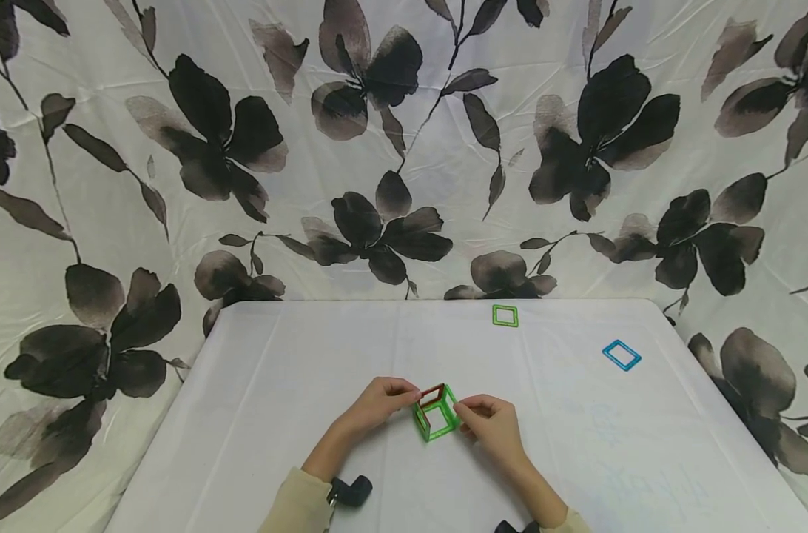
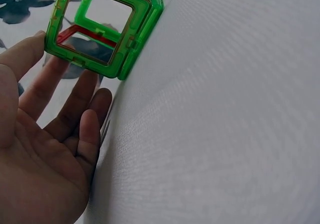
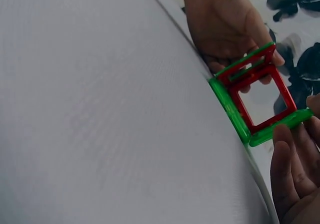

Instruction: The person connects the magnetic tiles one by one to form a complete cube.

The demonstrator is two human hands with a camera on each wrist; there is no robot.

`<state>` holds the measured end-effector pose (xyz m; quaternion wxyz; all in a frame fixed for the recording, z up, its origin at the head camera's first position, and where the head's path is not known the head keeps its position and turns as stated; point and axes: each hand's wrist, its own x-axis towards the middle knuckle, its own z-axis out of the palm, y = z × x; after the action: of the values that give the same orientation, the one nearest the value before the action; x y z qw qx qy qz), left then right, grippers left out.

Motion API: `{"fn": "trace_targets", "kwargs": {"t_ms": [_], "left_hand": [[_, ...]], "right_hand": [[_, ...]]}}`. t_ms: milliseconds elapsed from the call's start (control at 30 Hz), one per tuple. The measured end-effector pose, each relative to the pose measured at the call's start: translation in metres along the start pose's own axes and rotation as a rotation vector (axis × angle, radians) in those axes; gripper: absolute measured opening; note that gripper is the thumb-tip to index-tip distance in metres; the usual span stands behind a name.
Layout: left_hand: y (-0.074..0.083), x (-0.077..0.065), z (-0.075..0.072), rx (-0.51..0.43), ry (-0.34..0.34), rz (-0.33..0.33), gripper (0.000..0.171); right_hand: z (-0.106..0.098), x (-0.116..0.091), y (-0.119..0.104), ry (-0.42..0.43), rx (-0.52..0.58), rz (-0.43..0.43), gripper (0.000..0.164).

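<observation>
"What fills most of our view?"

"A white fabric backdrop point(image 1: 470, 170) with dark grey flowers and leaves, softly creased. Below it we have a white table point(image 1: 297, 355) with a finely textured, cloth-like surface."

"Can we read any writing?"

"We make out pale marks point(image 1: 664, 475) at the table's lower right, too faint to read."

"And closer in?"

"Two cream sleeves point(image 1: 296, 503), then the hands. The left hand point(image 1: 382, 402) is partly closed, thumb and fingertips pinching the work, its other fingers loosely bent. The right hand point(image 1: 492, 423) pinches the opposite side, also half curled."

"What do we see between them?"

"An open-topped box point(image 1: 433, 406) of glossy, see-through green and red plastic square frames, near the table's front middle. Its green base lies on the table; a red wall stands at the back, and fingertips cover bits of the side walls."

"Anything smaller around?"

"A black wrist device point(image 1: 352, 491) by the left sleeve. Beyond the hands, well apart, we have a blue plastic square frame point(image 1: 614, 360) lying flat to the right, and a light-green plastic square frame point(image 1: 505, 324) near the far edge."
</observation>
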<state>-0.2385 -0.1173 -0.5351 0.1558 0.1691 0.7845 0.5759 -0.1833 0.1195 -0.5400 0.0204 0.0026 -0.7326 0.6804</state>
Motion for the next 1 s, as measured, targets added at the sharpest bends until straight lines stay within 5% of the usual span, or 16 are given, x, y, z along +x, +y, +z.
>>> {"fn": "trace_targets", "kwargs": {"t_ms": [267,433,733,1000], "left_hand": [[0.0,0.001,-0.001,-0.012,-0.023,-0.002,0.03],[0.002,0.0,-0.002,-0.014,-0.052,0.003,0.032],[0.003,-0.003,-0.006,-0.012,-0.158,0.013,0.027],[0.0,0.0,-0.012,0.029,-0.209,0.076,0.031]], "right_hand": [[-0.003,-0.003,-0.018,-0.043,-0.004,0.05,0.01],[-0.004,-0.008,-0.033,-0.075,-0.022,-0.014,0.007],[-0.008,0.006,-0.006,-0.064,-0.031,0.006,0.011],[-0.013,-0.001,-0.034,-0.148,-0.062,-0.023,0.014]]}}
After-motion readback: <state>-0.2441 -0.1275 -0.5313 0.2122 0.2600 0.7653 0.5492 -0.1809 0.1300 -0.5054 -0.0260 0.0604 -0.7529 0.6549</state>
